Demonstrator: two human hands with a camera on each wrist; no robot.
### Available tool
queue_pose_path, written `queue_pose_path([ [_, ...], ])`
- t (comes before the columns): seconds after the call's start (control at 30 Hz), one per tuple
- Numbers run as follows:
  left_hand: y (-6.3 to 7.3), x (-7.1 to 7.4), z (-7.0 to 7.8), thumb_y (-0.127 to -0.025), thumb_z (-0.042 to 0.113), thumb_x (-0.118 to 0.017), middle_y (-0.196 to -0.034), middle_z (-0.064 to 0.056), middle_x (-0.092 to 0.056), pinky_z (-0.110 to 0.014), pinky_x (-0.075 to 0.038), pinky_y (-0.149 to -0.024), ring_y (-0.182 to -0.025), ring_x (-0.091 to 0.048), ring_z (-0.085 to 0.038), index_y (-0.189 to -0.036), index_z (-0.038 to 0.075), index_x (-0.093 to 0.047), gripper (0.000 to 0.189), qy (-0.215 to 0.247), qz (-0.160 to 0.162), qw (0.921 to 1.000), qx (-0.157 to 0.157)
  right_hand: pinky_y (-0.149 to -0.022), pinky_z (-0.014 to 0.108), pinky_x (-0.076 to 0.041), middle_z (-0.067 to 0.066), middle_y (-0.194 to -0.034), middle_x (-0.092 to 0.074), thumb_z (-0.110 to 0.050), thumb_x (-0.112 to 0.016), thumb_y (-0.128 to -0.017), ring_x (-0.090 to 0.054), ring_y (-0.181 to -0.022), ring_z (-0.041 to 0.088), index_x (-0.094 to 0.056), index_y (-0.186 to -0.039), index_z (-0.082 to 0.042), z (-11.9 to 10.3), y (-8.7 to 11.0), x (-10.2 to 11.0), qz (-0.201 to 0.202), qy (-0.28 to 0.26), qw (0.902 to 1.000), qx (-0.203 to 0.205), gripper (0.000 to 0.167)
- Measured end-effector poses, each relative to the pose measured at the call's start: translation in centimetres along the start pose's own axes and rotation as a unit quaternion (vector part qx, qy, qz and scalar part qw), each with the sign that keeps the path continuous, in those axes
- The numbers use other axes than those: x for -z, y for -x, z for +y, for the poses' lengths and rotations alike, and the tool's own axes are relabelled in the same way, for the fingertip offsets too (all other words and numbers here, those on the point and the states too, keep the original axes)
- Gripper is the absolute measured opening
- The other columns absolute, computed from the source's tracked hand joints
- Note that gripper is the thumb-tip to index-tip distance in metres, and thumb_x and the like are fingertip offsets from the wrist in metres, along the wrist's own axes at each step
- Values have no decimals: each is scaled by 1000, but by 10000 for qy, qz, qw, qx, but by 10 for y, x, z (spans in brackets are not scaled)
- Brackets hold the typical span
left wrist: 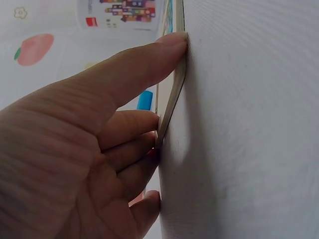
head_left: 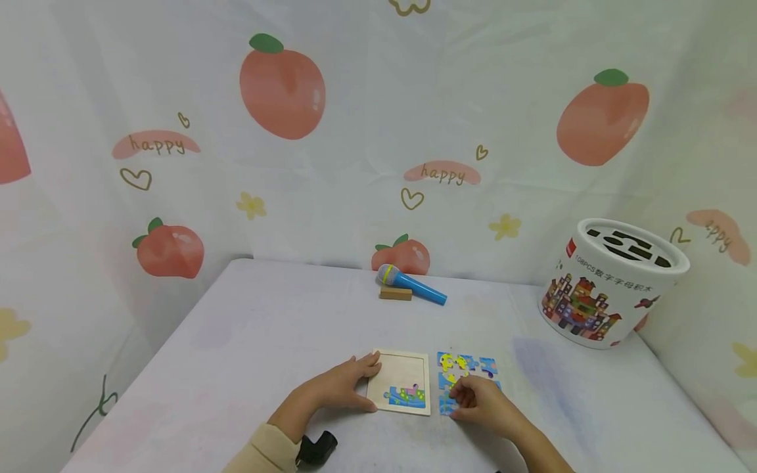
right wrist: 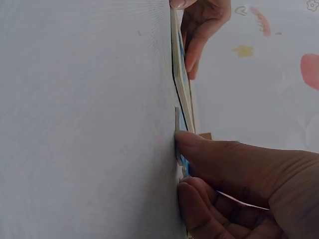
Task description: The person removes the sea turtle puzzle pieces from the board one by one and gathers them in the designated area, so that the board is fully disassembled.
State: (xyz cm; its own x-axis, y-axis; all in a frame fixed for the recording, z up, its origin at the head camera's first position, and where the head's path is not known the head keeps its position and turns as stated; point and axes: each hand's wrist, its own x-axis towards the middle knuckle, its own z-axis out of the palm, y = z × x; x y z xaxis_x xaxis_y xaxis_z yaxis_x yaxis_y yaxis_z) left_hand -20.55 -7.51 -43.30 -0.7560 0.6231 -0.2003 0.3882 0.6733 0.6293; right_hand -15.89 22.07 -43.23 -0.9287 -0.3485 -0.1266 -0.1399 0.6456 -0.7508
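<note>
A shallow wooden puzzle tray (head_left: 402,371) lies flat on the table, with several joined colourful pieces (head_left: 407,396) in its lower right part. My left hand (head_left: 340,384) holds the tray by its left side, thumb near the lower corner and fingertips at the upper left edge. To the right of the tray lies a group of loose blue and yellow jigsaw pieces (head_left: 467,362). Over the lower part of this group, my right hand (head_left: 481,404) pinches a blue puzzle piece (right wrist: 178,119) by its edge, thumb and bent index finger close to the table.
A blue toy microphone (head_left: 420,288) and a small wooden block (head_left: 395,293) lie at the back. A large white tub of building blocks (head_left: 597,295) stands back right. Beside my left wrist is a black object (head_left: 317,450). A printed cloth (head_left: 355,184) hangs behind the table.
</note>
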Motion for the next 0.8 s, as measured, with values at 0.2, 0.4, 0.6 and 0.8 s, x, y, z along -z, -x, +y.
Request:
queue_pose_path([
  [0.2,0,-1,0,-76,34,-76,-154,-5,-25,-55,-23,-111,-140,-21,-42,-140,9,-43,76,-15,29,10000,34,-56,19,-43,2,-77,-56,-13,-78,-73,-48,-66,9,-62,-89,-1,-1,-1,0,38,20,10000,-56,26],
  [0.4,-1,-2,-1,-76,35,-76,-155,-3,-25,-54,-24,-112,-140,-21,-41,-140,11,-43,76,-42,47,9999,101,-55,19,-43,2,-77,-56,-14,-78,-73,-48,-65,7,-62,-88,0,0,0,1,3,6,10000,54,27],
  [0.6,-2,-1,-2,-76,35,-75,-154,-4,-25,-53,-23,-112,-140,-21,-41,-140,10,-43,76,-67,43,10000,60,-54,20,-44,0,-75,-56,-19,-79,-73,-48,-64,7,-61,-87,0,3,-1,2,-34,81,9994,327,29],
  [0.8,-2,-2,-3,-76,34,-75,-154,-5,-25,-52,-23,-113,-141,-20,-40,-140,10,-43,76,-80,34,10000,19,-54,20,-44,0,-75,-56,-19,-79,-72,-48,-64,7,-61,-85,0,1,-1,1,2,121,9995,306,29],
])
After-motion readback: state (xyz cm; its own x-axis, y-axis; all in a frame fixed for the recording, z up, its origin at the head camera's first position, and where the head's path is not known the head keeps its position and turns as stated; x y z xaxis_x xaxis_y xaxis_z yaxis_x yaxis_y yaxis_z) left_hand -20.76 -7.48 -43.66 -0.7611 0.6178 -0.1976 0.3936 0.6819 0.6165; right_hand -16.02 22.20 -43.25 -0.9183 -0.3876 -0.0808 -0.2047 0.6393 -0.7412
